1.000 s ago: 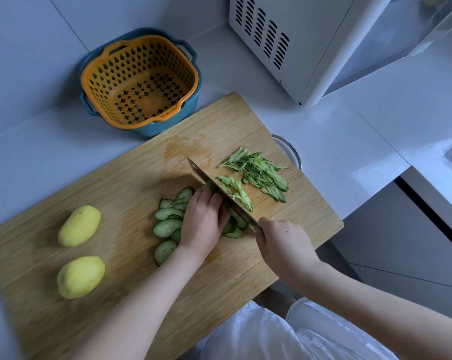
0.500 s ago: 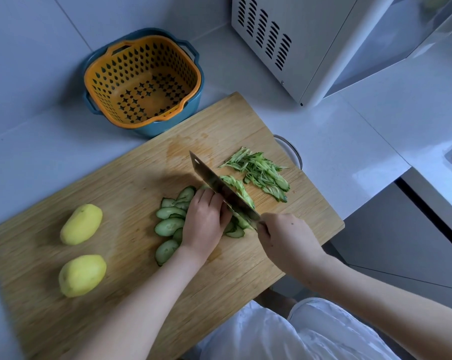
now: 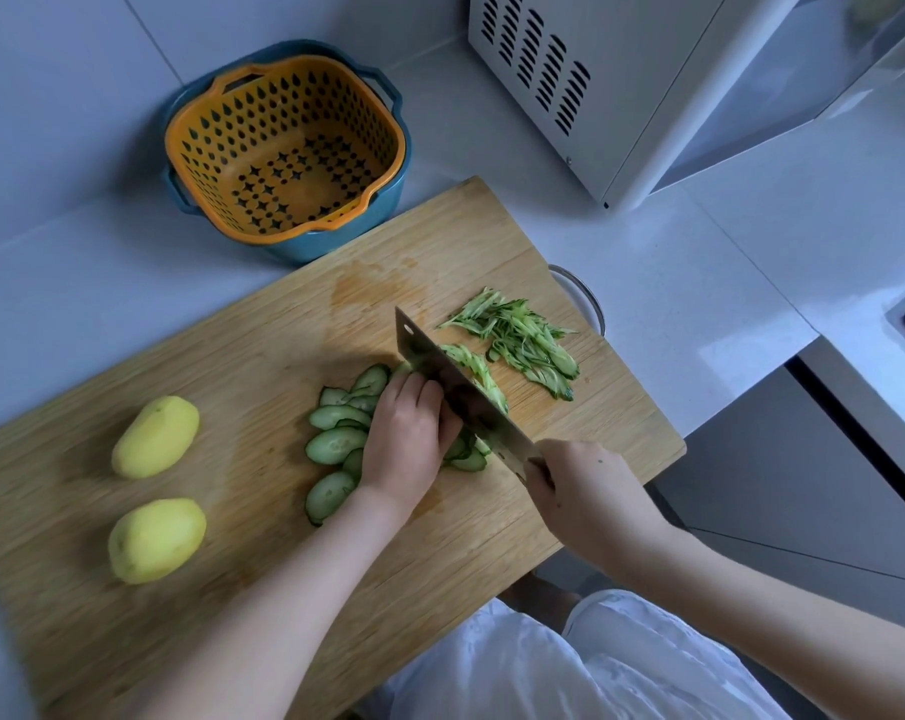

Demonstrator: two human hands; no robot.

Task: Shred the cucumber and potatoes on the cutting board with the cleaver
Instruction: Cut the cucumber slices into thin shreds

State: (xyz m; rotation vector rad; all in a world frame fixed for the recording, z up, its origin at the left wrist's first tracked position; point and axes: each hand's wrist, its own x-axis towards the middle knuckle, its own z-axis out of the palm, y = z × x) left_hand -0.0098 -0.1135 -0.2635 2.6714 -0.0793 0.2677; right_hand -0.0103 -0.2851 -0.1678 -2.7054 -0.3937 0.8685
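Cucumber slices (image 3: pixel 336 443) were pinned under curled fingers of the left hand (image 3: pixel 407 445), cleaver (image 3: pixel 453 384) gripped by the right hand (image 3: pixel 588 493). Thin, slippery stuff probably, best pressed flat from above.

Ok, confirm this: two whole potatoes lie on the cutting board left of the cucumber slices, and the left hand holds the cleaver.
Wrong hand. The head view shows the right hand holding the cleaver; the left hand holds down the cucumber slices. The potatoes and cutting board are as stated.
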